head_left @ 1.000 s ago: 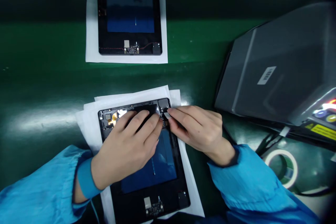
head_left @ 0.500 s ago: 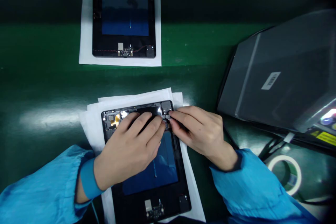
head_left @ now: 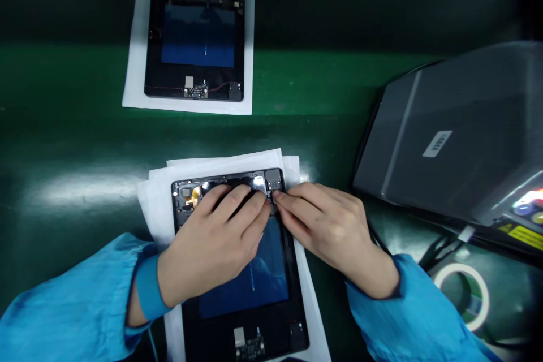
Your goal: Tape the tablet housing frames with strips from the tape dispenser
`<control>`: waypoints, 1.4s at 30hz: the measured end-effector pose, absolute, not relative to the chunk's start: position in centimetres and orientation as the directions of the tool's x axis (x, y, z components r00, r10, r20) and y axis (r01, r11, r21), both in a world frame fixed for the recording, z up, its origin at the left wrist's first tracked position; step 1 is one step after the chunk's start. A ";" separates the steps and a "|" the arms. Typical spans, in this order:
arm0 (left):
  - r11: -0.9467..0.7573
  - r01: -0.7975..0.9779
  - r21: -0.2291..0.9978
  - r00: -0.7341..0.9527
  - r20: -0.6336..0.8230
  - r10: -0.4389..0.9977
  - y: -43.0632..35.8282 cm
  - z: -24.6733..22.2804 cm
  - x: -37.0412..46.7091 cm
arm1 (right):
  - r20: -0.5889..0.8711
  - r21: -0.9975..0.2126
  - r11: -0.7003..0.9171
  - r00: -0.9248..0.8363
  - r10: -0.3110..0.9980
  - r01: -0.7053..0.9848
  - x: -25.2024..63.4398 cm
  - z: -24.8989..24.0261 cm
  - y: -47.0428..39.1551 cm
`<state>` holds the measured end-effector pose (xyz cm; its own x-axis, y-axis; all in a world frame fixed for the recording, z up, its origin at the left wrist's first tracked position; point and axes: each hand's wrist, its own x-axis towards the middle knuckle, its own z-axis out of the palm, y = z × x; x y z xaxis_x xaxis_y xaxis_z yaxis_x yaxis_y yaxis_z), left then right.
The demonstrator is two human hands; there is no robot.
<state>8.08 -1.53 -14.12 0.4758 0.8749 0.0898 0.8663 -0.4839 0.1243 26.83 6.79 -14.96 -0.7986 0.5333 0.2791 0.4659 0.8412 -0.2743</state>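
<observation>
Fingers (head_left: pixel 297 209) of our right hand (head_left: pixel 335 226): thumb and index nearly together at the near unit's upper right, just below the black corner module (head_left: pixel 275 176). Can't tell if anything sits between them; tips too small and crowded.

Our left hand (head_left: pixel 214 249) lies over the upper half of the same unit, fingers bent and slightly apart, not clenched. Its thumb is mostly hidden, so can't tell if it pinches anything. Its index tip is just beside our right fingertips.

Near unit (head_left: pixel 271 323): opened, tablet-like, black frame, lying slightly rotated on white sheets (head_left: pixel 159 192) on the green desk (head_left: pixel 63 124), right in front of us. Gold-coloured flex (head_left: pixel 195 197) shows at its upper left, blue panel (head_left: pixel 274 271) partly under our left hand, small circuit board (head_left: pixel 250 348) at the edge nearest us.

Far unit (head_left: pixel 155 76): looks the same type, also opened, flat on its own white sheet (head_left: pixel 134 79), well apart, beyond ours. Thin red wires (head_left: pixel 218 86) run along its near edge.

Right side: dark grey case (head_left: pixel 479 113) with white label (head_left: pixel 437 143); tape roll (head_left: pixel 485 300) lies near our right sleeve (head_left: pixel 407 305). Blue wristband (head_left: pixel 150 288) on our left wrist, thin cord (head_left: pixel 153 344) hanging below it.
</observation>
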 end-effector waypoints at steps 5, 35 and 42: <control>-0.478 0.868 0.135 0.467 0.106 0.878 -1.7 -14.0 8.1 | 0.221 -0.151 0.858 -0.830 0.513 0.490 26.7 -14.2 6.0; -0.473 0.870 0.140 0.462 0.109 0.880 -2.1 -14.0 7.9 | 0.358 -0.189 0.898 -0.823 0.441 0.398 28.1 -16.3 5.6; -0.478 0.863 0.163 0.472 0.074 0.878 -2.0 -13.9 7.9 | 0.362 -0.187 0.873 -0.794 0.488 0.451 28.5 -16.1 4.3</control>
<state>7.86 -2.03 -13.86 0.4725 0.8782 0.0745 0.8631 -0.4781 0.1629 28.49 4.34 -16.14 -0.7944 0.4880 0.3618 0.4510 0.8727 -0.1868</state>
